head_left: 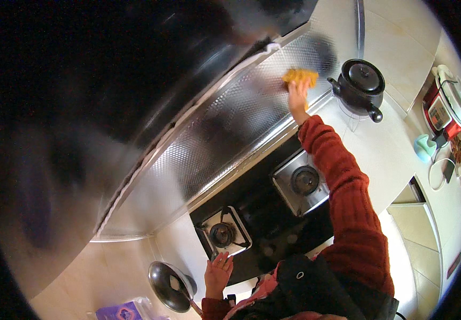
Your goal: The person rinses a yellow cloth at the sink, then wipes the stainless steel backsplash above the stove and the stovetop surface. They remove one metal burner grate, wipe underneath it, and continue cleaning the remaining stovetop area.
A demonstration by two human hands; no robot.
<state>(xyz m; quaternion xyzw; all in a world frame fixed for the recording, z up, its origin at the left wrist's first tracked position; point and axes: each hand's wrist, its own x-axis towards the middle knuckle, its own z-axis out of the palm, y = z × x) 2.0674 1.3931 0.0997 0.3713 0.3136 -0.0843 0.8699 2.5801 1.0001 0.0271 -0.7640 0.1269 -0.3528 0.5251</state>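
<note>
My right hand point(297, 98) grasps the cloth point(298, 76) at the foil's point(228, 120) right end. My left hand point(218, 275) is released near the stove's point(262, 226) front-left corner.

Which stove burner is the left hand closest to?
The left burner, just beyond the left hand; the right burner is farther away, beside the red sleeve.
</note>
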